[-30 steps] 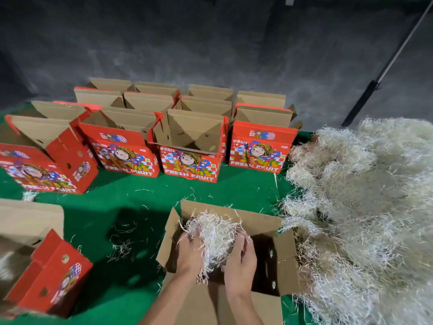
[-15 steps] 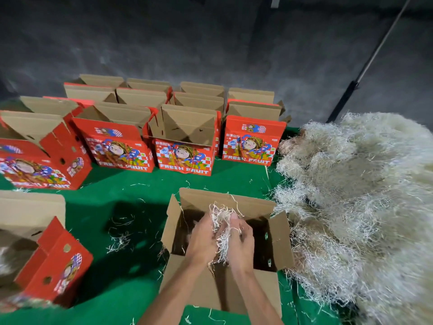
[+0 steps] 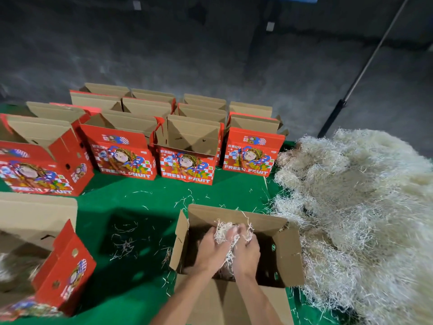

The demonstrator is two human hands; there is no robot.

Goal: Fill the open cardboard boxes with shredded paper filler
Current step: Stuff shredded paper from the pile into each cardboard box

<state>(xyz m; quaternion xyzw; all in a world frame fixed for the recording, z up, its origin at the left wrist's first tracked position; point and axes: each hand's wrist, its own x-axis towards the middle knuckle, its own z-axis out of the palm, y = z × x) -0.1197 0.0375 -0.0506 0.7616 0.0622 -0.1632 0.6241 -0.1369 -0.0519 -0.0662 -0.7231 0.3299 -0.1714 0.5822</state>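
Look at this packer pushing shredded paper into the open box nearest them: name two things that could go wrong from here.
1. Both hands, left hand and right hand, squeeze one small wad of shredded paper; packed that tightly, it may cushion the near box poorly.
2. Stray strands already lie on the green cloth, so more filler from the pile could scatter and be wasted.

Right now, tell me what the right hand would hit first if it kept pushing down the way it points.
Probably the floor of the open box; the right hand grips a paper clump, and depth inside is unclear.
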